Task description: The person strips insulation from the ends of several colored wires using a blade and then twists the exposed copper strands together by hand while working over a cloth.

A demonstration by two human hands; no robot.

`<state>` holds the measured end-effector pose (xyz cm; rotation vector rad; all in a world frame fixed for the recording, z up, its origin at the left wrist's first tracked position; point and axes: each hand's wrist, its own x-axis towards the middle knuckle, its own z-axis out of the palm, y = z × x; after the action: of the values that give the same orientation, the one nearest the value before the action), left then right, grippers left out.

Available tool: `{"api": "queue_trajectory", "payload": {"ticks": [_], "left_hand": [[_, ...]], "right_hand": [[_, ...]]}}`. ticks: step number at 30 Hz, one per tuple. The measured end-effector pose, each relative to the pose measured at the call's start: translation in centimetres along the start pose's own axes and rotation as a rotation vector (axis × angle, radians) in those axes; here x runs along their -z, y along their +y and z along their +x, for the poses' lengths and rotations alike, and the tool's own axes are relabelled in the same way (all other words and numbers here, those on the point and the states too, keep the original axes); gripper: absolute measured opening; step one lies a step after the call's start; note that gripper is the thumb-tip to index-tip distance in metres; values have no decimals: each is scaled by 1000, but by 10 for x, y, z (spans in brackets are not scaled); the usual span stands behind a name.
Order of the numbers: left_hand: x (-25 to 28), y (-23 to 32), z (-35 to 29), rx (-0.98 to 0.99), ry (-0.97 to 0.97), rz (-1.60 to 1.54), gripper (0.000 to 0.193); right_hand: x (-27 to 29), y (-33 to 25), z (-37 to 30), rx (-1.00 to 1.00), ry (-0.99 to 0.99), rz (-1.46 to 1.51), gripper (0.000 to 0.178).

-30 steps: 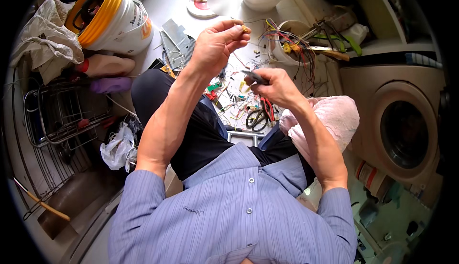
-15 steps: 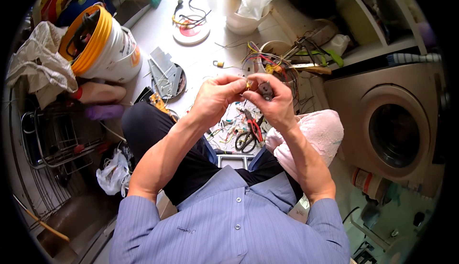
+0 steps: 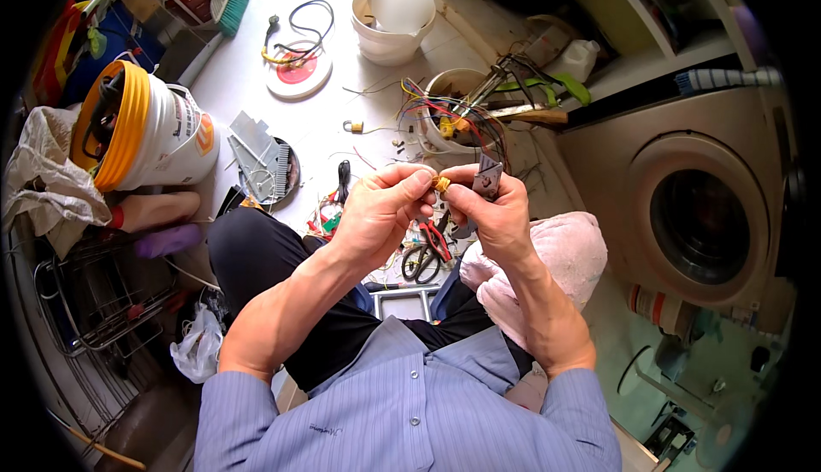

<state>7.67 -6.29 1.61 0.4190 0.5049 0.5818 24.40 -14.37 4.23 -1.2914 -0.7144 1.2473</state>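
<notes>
My left hand (image 3: 383, 209) and my right hand (image 3: 500, 215) meet in front of me, above the floor between my knees. Pinched between the fingertips of both is a small yellow part (image 3: 442, 184), perhaps a wound coil; its exact kind is too small to tell. A grey metal piece with holes (image 3: 487, 176) sticks up out of my right hand, its lower part hidden by the fingers. Whether it joins the yellow part cannot be seen. Below the hands lie red-handled pliers (image 3: 434, 239) and black-handled scissors (image 3: 420, 263) among scattered wire bits.
A white pot (image 3: 449, 143) beyond my hands holds wires and parts. Left of it are a round dish (image 3: 291, 173) with metal pieces and a white bucket with yellow rim (image 3: 184, 143). A washing machine (image 3: 590, 156) stands right. A pink towel (image 3: 569, 254) covers my right knee.
The view has shifted, so surroundings sit further left. The grey piece in my right hand has turned and shows a flat, holed face. The yellow part shows more plainly between the fingertips.
</notes>
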Motion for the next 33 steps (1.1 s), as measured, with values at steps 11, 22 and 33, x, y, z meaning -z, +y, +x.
{"api": "queue_trajectory", "payload": {"ticks": [11, 22, 33], "left_hand": [[-17, -12, 22, 102, -17, -47, 16], [-22, -20, 24, 75, -11, 40, 18], [-27, -17, 21, 93, 1, 92, 18]], "right_hand": [[32, -2, 0, -91, 33, 193, 20], [45, 3, -3, -22, 82, 89, 18], [47, 1, -5, 15, 78, -56, 15]]}}
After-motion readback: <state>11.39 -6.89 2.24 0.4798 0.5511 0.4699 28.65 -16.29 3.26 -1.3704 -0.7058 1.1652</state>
